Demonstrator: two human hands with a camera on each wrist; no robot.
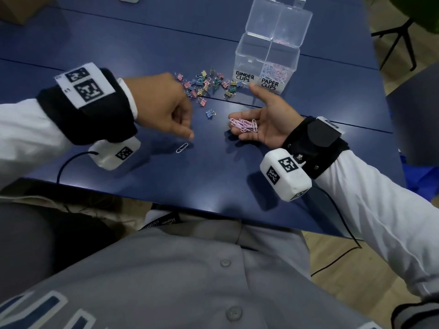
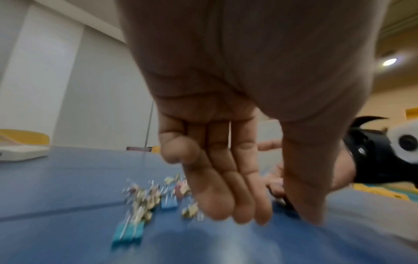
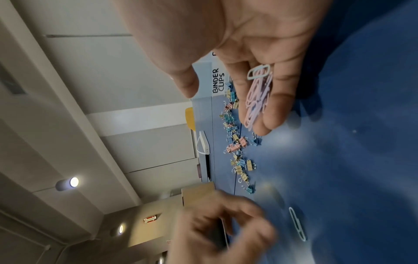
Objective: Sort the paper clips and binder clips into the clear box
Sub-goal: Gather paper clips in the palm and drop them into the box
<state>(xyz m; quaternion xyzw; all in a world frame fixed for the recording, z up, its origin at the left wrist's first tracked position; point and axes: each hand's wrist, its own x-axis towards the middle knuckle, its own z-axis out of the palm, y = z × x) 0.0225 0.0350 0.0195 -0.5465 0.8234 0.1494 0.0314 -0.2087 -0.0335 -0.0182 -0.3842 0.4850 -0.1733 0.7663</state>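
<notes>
**Gathering loose paper clips, one left on the surface**

Nearest, a lone white paper clip lies on the blue surface; the left hand hovers just above it, fingers loosely curled, grip holding nothing. Beside it the right hand lies palm up, fingers relaxed, cradling a bunch of pink paper clips. Step in hand looks like collecting paper clips. Next move likely calls for a fine pinch on the flat lone clip, then tipping the handful out. Farther off, the binder clips sit scattered, unsorted. Farthest, the clear box stands open, its PAPER CLIPS side part filled, its BINDER CLIPS side apparently empty. The right wrist view shows a pale blue clip atop the bunch, unclear in the head view; the left wrist view is blurred.
</notes>
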